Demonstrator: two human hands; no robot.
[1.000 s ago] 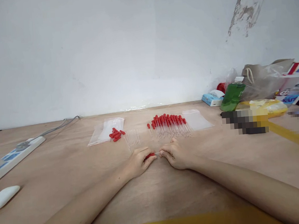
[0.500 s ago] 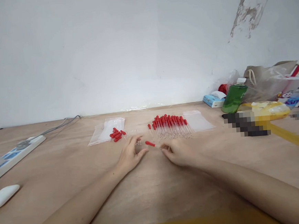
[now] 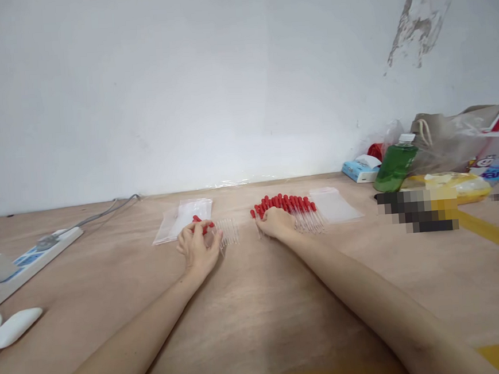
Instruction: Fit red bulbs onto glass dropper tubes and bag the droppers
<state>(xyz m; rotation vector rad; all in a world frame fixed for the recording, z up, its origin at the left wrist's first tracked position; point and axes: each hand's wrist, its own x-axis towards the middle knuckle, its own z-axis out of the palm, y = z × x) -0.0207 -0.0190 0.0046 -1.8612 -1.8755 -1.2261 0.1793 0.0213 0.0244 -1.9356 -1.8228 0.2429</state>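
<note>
My left hand [image 3: 199,247] is over the small pile of red rubber bulbs [image 3: 196,218], its fingers bent down among them and the thumb held apart. Just right of that thumb lies a row of bare glass dropper tubes [image 3: 230,232]. My right hand [image 3: 277,223] is at the left part of a fan of red-capped glass droppers [image 3: 296,202], fingers pinched together on a dropper that the hand mostly hides. The fan's red bulbs point toward the wall, the glass tips toward me.
Clear plastic bags lie behind the bulbs [image 3: 181,215] and right of the droppers [image 3: 335,204]. On the right stand a tissue pack [image 3: 359,171], a green bottle [image 3: 396,165] and a yellow packet [image 3: 461,187]. A power strip [image 3: 34,258] and a white device [image 3: 16,329] lie left.
My right hand has carried a red-capped dropper from the middle up to the fan of droppers. My left hand has moved left, from beside the tubes onto the red bulbs.
</note>
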